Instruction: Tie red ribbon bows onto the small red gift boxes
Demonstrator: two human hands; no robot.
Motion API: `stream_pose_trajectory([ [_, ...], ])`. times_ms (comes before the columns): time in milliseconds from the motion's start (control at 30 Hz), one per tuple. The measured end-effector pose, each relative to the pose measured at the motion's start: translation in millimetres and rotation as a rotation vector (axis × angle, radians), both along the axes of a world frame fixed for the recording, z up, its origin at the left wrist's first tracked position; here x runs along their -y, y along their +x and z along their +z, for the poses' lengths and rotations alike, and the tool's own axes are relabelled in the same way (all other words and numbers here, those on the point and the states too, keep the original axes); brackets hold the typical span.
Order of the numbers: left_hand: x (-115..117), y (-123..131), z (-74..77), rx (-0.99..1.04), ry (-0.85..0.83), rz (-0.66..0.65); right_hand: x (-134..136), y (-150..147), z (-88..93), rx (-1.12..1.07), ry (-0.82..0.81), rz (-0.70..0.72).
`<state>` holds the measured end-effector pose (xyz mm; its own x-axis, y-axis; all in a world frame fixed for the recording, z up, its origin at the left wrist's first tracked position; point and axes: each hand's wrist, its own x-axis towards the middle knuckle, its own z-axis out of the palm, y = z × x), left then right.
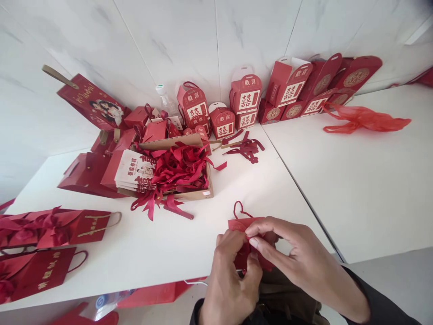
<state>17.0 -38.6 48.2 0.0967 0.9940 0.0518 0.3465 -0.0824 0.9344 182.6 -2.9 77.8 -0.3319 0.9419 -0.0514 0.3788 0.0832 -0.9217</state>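
A small red gift box (236, 223) with a twisted red cord handle (241, 208) is at the front edge of the white table, partly covered by both hands. My left hand (233, 275) is closed around its left side, thumb towards the front. From the right, my right hand (294, 253) pinches with thumb and forefinger at the middle of the box, its fingertips close to those of my left hand. Whatever lies between the pinching fingertips is small, red and mostly hidden.
Left of my hands a cardboard box (210, 187) holds red ribbons (182, 164) and printed cards (131, 169). Red gift boxes (246, 97) line the wall. Loose red strips (248, 149) and a red plastic bag (368, 119) lie on the table. Ribboned gift bags (91, 225) lie at left.
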Motion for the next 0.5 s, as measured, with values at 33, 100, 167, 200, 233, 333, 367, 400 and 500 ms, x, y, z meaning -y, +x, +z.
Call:
stream_pose_trajectory([
  [33, 1, -1, -1.4, 0.026, 0.028, 0.031, 0, 0, -0.4, -0.004, -0.013, -0.005],
  [100, 2, -2, -2.3, 0.058, 0.029, 0.069, 1, 1, -0.3, -0.005, -0.022, -0.017],
  [167, 0, -1, -0.4, 0.039, -0.063, 0.02, 1, 2, 1.1, -0.015, -0.03, -0.01],
  [200, -3, 1, 1.0, 0.019, -0.117, -0.021, 1, 2, 2.0, -0.019, -0.036, -0.003],
  [233, -6, 2, 2.5, 0.001, -0.164, -0.054, 0, 3, 2.8, -0.022, -0.042, 0.001],
  [333, -12, 4, 4.5, 0.016, -0.226, -0.034, -2, 5, 2.4, -0.003, -0.049, -0.004],
  [367, -13, 4, 4.3, 0.034, -0.24, -0.018, -2, 6, 1.3, 0.012, -0.045, -0.004],
  [400, -13, 4, 3.9, 0.05, -0.258, -0.006, -2, 7, -0.1, 0.028, -0.042, 0.001],
  [500, -14, 3, 2.9, 0.081, -0.303, 0.01, -2, 8, -4.4, 0.057, -0.028, 0.004],
])
